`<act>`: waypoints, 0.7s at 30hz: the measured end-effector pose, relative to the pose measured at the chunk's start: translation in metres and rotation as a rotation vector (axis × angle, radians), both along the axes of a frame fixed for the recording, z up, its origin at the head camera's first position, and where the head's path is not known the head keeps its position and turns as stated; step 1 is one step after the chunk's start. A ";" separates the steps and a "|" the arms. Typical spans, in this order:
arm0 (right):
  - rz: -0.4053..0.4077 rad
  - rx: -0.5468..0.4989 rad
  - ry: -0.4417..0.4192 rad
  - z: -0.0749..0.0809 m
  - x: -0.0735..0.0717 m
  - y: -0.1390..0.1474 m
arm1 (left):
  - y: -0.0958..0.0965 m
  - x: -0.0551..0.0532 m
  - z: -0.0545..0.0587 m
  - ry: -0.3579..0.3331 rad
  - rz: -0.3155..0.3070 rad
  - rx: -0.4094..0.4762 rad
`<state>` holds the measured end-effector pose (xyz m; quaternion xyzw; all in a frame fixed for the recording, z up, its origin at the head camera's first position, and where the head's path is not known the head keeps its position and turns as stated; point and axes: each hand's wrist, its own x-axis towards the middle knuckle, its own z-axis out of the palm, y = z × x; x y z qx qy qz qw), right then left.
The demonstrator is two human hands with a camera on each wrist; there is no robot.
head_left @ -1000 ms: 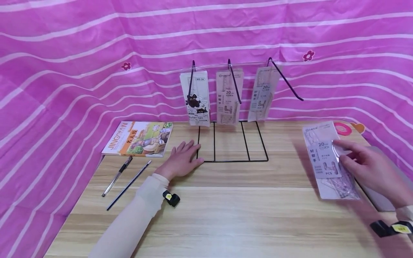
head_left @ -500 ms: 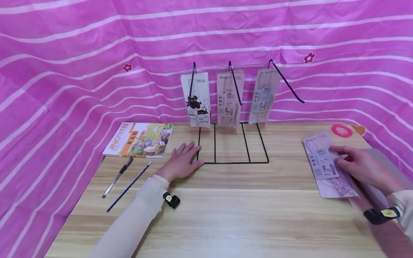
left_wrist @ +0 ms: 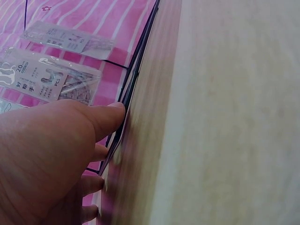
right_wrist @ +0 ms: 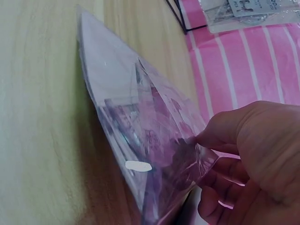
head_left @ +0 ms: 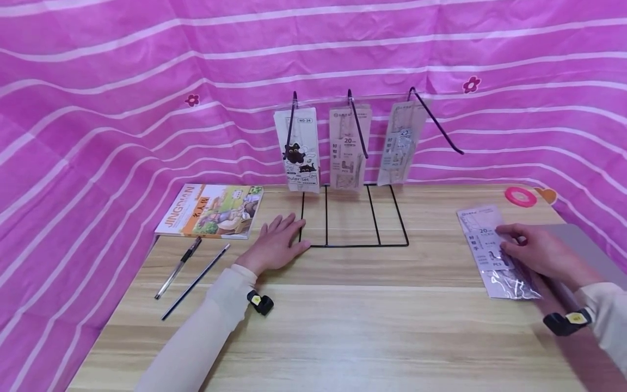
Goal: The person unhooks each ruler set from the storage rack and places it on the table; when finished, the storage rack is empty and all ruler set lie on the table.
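Right hand [head_left: 543, 253] pinches the ruler pack [head_left: 482, 253] by its edge, over toward the right side of the table [head_left: 352, 326], loads of room between that and the wire rack [head_left: 360, 246]. Left hand [head_left: 274, 242], fingers out, touches the rack's left edge.

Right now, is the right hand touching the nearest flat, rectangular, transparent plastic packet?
Touching. The right wrist view shows the right hand pinching the packet by its edge.

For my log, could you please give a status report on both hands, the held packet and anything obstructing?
Left hand touching wire stand. Right hand pinching plastic packet, right of stand. Possibly in the way: hanging packets on three hooks.
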<state>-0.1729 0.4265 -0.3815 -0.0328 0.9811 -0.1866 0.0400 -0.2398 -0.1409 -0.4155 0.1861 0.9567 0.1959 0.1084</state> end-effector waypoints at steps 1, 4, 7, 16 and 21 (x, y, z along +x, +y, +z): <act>-0.004 0.005 -0.008 0.000 0.000 0.000 | 0.000 0.000 0.000 0.001 -0.001 -0.001; -0.016 0.012 -0.032 -0.001 -0.001 0.000 | 0.001 -0.001 0.000 -0.002 -0.003 -0.002; -0.028 0.024 -0.046 -0.002 -0.001 -0.001 | 0.001 0.000 0.001 -0.009 0.001 -0.004; -0.009 0.034 -0.004 -0.006 -0.004 -0.002 | 0.001 -0.001 0.001 -0.008 0.008 -0.015; -0.006 0.034 0.018 -0.007 -0.003 -0.004 | 0.001 -0.001 0.000 -0.005 0.006 -0.019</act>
